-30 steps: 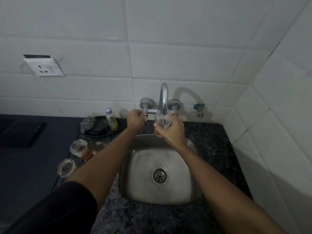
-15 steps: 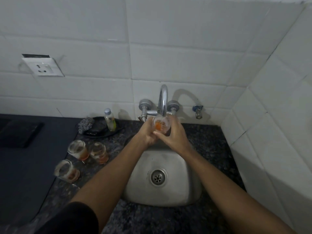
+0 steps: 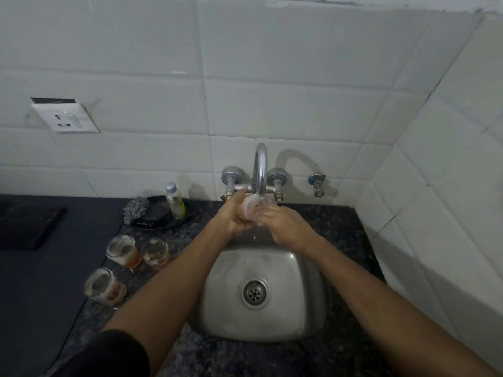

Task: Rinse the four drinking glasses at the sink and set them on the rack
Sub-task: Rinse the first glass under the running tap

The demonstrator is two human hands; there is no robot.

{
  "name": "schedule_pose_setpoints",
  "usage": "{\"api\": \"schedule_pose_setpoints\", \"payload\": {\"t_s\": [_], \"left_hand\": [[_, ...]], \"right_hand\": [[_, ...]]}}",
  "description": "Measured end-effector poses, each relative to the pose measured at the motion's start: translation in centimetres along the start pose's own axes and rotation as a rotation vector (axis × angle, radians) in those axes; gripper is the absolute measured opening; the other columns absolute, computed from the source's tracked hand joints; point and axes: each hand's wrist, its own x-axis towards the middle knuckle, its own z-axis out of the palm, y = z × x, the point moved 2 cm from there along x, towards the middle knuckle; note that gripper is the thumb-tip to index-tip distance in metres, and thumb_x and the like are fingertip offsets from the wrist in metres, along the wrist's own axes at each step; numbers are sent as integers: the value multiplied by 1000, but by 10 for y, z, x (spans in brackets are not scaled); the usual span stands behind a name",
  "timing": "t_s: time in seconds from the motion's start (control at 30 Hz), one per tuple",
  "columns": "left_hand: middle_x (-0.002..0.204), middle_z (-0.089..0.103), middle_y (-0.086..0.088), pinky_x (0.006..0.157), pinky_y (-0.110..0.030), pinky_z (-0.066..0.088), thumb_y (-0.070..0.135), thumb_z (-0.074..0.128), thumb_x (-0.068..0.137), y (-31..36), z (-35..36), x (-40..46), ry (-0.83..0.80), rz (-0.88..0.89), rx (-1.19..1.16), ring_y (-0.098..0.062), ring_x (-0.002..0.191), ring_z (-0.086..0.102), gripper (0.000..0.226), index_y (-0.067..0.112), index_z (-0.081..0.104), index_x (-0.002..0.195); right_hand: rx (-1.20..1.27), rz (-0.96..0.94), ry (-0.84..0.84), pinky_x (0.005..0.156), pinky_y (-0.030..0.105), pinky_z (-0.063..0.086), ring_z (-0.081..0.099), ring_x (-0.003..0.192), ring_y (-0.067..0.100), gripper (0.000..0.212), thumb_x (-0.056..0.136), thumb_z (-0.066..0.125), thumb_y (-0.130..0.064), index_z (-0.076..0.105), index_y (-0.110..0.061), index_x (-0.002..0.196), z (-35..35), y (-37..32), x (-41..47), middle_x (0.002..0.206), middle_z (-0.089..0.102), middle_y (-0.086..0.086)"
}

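Observation:
Under the chrome tap (image 3: 260,170) I hold a clear drinking glass (image 3: 250,207), tilted, with water running over it. My left hand (image 3: 236,214) grips the glass from the left. My right hand (image 3: 283,223) touches its right side, fingers on the rim. Below them lies the steel sink (image 3: 310,295). On the counter left of the sink stand three more glasses with orange residue: one far left (image 3: 123,250), one beside it (image 3: 155,253), one nearer me (image 3: 103,287). No rack is in view.
A black dish (image 3: 163,223) behind the glasses holds a steel scrubber (image 3: 134,212) and a small bottle (image 3: 175,200). A dark mat (image 3: 30,268) covers the counter on the left. A wall socket (image 3: 65,118) and a spare valve (image 3: 317,183) sit on the tiles.
My left hand left the tap handle and took hold of the glass. The glass has tilted under the spout, water now runs over it, and the orange residue has washed pale.

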Motion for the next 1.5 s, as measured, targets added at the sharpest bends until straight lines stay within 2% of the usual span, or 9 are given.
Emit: {"api": "schedule_pose_setpoints", "payload": {"t_s": [0.2,0.37,0.5,0.67,0.83,0.97,1.17,1.33,1.5], "left_hand": [[86,72,-10,72,-33,58,33,53,104,-11,6,4,-21,124,-98,-22,77,71,31,5,67,106],[111,73,-19,95,-46,58,45,65,95,-4,3,2,-37,43,-27,-32,101,71,52,1,67,122],[104,70,-16,101,-44,52,47,65,88,-5,5,2,12,143,-96,-29,95,69,55,1,64,119],[93,71,-17,77,-41,60,44,45,106,3,3,-5,-34,-30,3,-28,83,70,49,1,69,106],[96,72,-17,90,-38,57,44,38,108,-3,10,-8,16,123,-68,-26,86,73,53,0,67,105],[80,70,-10,62,-32,57,43,48,105,-1,12,-10,-36,-27,32,-23,69,70,43,7,69,93],[76,70,-11,74,-34,56,27,47,104,-5,13,-7,-19,120,-68,-22,69,70,44,5,75,79],[101,73,-20,95,-46,55,34,61,99,5,2,-10,52,27,-6,-31,90,70,41,-1,68,119],[105,72,-17,88,-42,59,34,56,101,-4,2,-12,107,123,-37,-28,90,72,34,3,70,103]], "right_hand": [[452,304,86,74,24,52,65,78,-3,25,109,53,-24,72,-10,114,7,-19,8,91,70,-10],[-11,33,-28,100,39,55,61,128,23,38,96,69,-18,67,-12,134,5,-4,3,136,67,8],[484,307,19,82,40,56,68,92,11,26,107,52,-32,71,-17,115,10,-25,13,101,72,-1],[-27,87,-115,90,35,56,63,118,20,42,101,60,-22,53,-28,143,1,-11,14,136,64,3],[390,372,-11,90,40,57,70,102,17,34,107,49,-36,67,-17,128,7,-28,20,112,73,4],[-37,143,-72,83,38,57,67,111,24,37,102,59,-20,61,-20,138,3,-21,14,126,69,6],[509,417,0,83,37,58,68,90,10,30,108,49,-33,68,-15,124,3,-32,19,101,72,-1],[60,166,-110,89,42,60,67,113,24,40,101,60,-19,56,-27,140,0,-15,10,135,65,4],[516,354,-58,89,41,59,70,101,14,34,108,46,-41,66,-26,130,1,-33,21,114,72,2]]}}
